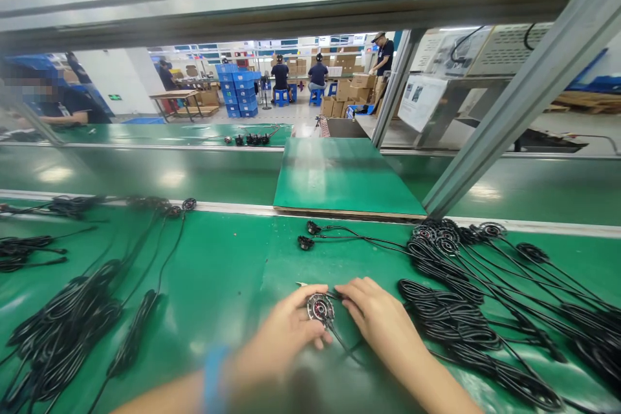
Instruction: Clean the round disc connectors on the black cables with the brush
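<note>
My left hand (295,320), with a blue band at the wrist, grips the rim of a round black disc-shaped device (321,309) with red marks around its centre. A thin black cable (342,339) runs from the device down under my right hand (376,310). The fingers of my right hand are bent together on a short dark piece of cable (334,296) just beside the device; its end is hard to make out. A small pale pointed piece (301,284) shows by my left fingertips. Beyond them, two small black connector-like parts (305,242) lie on the green bench.
Coiled black cables (446,317) with round devices (446,242) lie to the right. More cable bundles (72,317) lie at left. A green board (344,174) bridges the gap behind the bench, beside a slanting metal post (514,90). Several people work in the background.
</note>
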Tool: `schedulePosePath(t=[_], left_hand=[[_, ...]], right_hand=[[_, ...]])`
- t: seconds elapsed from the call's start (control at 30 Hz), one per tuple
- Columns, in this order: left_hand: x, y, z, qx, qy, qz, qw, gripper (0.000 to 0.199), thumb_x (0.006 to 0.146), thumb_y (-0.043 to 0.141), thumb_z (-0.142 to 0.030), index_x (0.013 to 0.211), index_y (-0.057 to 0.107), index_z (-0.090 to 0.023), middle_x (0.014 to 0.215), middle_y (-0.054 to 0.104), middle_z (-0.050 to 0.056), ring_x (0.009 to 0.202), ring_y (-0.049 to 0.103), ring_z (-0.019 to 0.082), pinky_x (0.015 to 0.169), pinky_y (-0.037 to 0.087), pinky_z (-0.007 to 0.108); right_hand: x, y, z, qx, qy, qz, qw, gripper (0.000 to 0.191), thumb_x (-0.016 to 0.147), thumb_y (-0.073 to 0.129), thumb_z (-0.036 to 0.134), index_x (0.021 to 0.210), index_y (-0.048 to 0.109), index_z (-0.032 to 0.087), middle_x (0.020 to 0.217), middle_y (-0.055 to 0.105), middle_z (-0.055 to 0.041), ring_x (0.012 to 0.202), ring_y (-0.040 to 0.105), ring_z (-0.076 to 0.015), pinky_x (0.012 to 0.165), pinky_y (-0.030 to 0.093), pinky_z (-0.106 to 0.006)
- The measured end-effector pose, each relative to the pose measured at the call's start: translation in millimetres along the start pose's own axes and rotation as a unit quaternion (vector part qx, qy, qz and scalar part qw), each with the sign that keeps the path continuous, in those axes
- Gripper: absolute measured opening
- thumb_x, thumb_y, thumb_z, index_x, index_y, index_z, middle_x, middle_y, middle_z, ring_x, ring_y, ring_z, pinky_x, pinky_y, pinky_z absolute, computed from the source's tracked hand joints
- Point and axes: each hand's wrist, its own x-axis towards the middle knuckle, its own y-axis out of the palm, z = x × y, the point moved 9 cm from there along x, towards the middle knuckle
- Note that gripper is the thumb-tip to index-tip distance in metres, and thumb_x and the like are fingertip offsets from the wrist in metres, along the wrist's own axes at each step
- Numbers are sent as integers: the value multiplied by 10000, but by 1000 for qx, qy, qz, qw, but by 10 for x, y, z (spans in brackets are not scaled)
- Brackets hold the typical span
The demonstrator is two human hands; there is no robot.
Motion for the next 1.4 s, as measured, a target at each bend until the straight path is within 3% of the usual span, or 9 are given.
schedulePosePath(t=[0.2, 0.33, 0.43, 0.63, 0.87, 1.03, 1.17, 1.27, 1.4], left_hand=[[-12, -26, 71, 90, -14, 22, 996, 795, 863, 520, -647, 1426, 313, -125, 749, 595, 20, 655, 530, 140, 694, 421, 309], [-49, -63, 101, 149, -31, 6, 988, 673, 921, 438, -607, 1432, 319, -186, 793, 493, -9, 719, 464, 147, 710, 388, 303], [-75, -16, 34, 159, -13, 13, 987, 552, 950, 428, -542, 1388, 369, -210, 876, 483, 3, 809, 466, 165, 785, 389, 322], [-71, 59, 7, 142, -4, 37, 989, 448, 953, 468, -385, 1346, 353, -203, 1165, 520, 72, 1083, 477, 218, 982, 355, 376], [-61, 113, -37, 184, 6, 36, 982, 396, 863, 530, -182, 1235, 394, -178, 1124, 545, 81, 1036, 515, 223, 933, 406, 373], [-65, 144, -95, 206, 1, 58, 977, 351, 856, 483, -122, 1197, 414, -171, 1136, 535, 83, 1064, 501, 229, 956, 393, 388], [-64, 174, -110, 210, 30, 70, 975, 329, 850, 490, -116, 1170, 437, -170, 1157, 533, 83, 1099, 491, 231, 983, 369, 387], [-50, 132, -62, 169, 38, 56, 983, 327, 868, 532, -189, 1175, 420, -182, 1139, 527, 73, 1107, 485, 227, 981, 359, 374], [-15, 84, 9, 80, 38, 62, 994, 430, 866, 617, -393, 1180, 399, -196, 1071, 511, 47, 1039, 486, 210, 930, 352, 356]], right_hand=[[-52, -125, -58, 40, 59, -66, 995, 196, 900, 434, 173, 904, 630, 172, 794, 607, -50, 629, 605, -180, 596, 511, -292], [-115, -201, 36, 195, 74, -102, 973, 233, 1021, 374, 312, 999, 569, 188, 854, 641, -43, 654, 643, -143, 579, 539, -226], [-134, -167, 241, 282, 32, -89, 955, 194, 1011, 457, 318, 973, 615, 213, 838, 654, -21, 673, 645, -139, 618, 533, -218], [-127, -197, 450, 254, -57, -102, 960, 178, 999, 465, 204, 1018, 638, 244, 858, 639, -10, 783, 628, -144, 712, 503, -230], [-137, -108, 469, 254, -85, -71, 961, 206, 1000, 421, 163, 1057, 607, 230, 889, 621, -29, 798, 621, -153, 713, 504, -253], [-97, -110, 525, 244, -79, -59, 965, 240, 1002, 395, 162, 867, 584, 223, 807, 616, -12, 754, 608, -150, 683, 483, -248], [-57, -76, 547, 226, -71, -44, 971, 311, 1006, 374, 187, 768, 573, 214, 760, 610, -19, 693, 590, -157, 648, 464, -269], [-86, -59, 539, 240, -78, -42, 967, 254, 1009, 386, 204, 918, 622, 217, 835, 632, -30, 738, 606, -162, 675, 476, -273], [-157, -130, 415, 284, -51, -88, 953, 170, 1014, 437, 241, 1043, 604, 231, 858, 609, -22, 773, 603, -160, 700, 488, -266]])
